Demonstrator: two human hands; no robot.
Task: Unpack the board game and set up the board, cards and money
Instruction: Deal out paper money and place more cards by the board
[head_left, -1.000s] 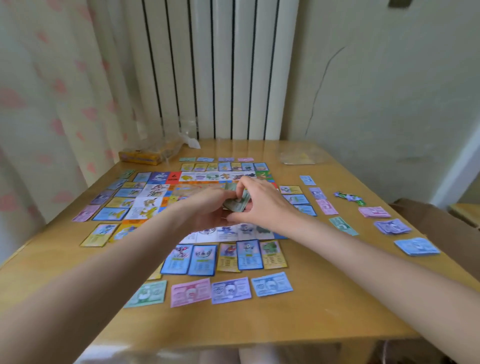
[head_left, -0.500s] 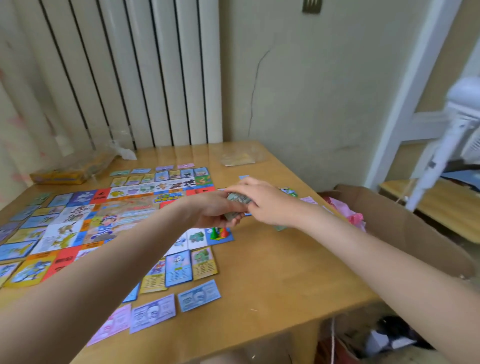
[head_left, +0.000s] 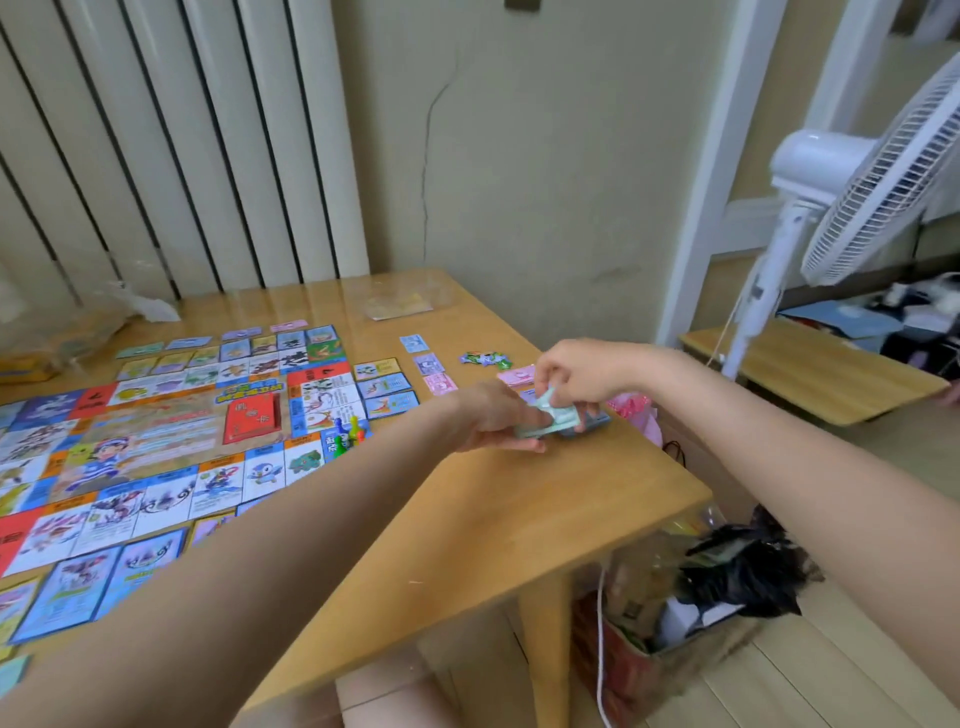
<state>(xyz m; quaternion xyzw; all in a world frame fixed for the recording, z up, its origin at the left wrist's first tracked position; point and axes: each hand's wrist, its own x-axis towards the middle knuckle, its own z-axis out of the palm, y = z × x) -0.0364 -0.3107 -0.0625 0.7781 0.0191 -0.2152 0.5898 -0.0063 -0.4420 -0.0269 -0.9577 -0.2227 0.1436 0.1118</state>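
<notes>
The wooden tabletop (head_left: 493, 519) was the biggest thing in front of you. On it, the game board (head_left: 156, 441) already lay open and flat, so that part looked done. Cards (head_left: 387, 387) sat in neat rows all around the board's edges, and that part looked almost done too. Some little coloured pawns (head_left: 347, 434) stood on the board's near right corner.

The money was what you still had to sort. A few small money piles (head_left: 514, 375) lay near the right edge of the tabletop, past the board.

Your left hand (head_left: 493, 421) held a stack of green bills (head_left: 550, 422) from below, with its fingers curled round it. Your right hand (head_left: 576, 376) was above, pinching the top bill with its fingertips, as if to peel it off. Both hands were close together, over the right edge of the tabletop, just beside the piles.

I think you still needed to deal the stack out into piles, and then the setup would be nearly finished.
</notes>
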